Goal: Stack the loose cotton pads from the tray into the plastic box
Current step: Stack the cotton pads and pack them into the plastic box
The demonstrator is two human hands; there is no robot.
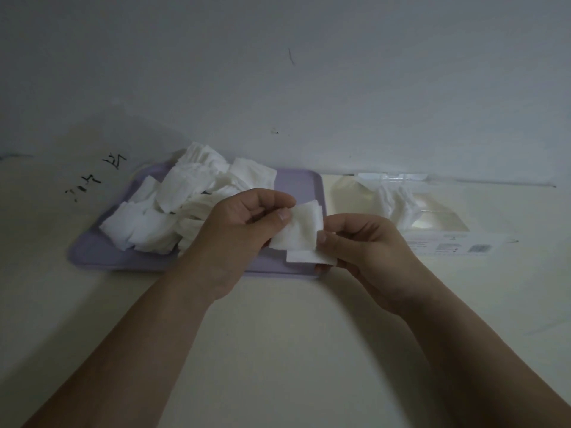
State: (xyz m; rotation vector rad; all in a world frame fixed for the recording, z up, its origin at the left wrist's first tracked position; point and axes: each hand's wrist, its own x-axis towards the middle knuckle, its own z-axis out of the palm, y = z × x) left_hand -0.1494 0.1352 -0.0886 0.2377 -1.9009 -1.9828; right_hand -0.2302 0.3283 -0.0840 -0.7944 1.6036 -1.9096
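**Both hands pinch soft square pads above the tray's near right corner**

Two bare forearms reach in from the bottom edge over a smooth, pale cream table [278, 350]. The left hand [244, 223] has its fingers curled and its thumb pressed down on the left edge of a small sheaf of cotton pads [301, 230]. These are thin, white, roughly square pieces with a fuzzy, fibrous surface and slightly offset edges. The right hand [367, 248] pinches the same sheaf at its right edge with the thumb, its fingers curled beneath. Just under the sheaf a further flat pad [309, 257] juts out leftward from the right hand's fingers, its corners crisp and its face matte.

Below and behind the hands lies the tray [296, 186], a shallow lavender rectangle of smooth plastic with rounded corners and a low raised rim. Its left half carries a loose pile of pads [173, 205], lying overlapped and tilted at many angles, some with a ribbed, quilted look.

Just right of the tray stands the plastic box [438, 211], clear and rectangular, with a printed label [448, 247] on its near side. A few pads [398, 205] stand crumpled at its left end.

Black handwritten marks [99, 177] lie on the table left of the tray. Beyond everything rises a plain, dull grey-white wall [278, 72].
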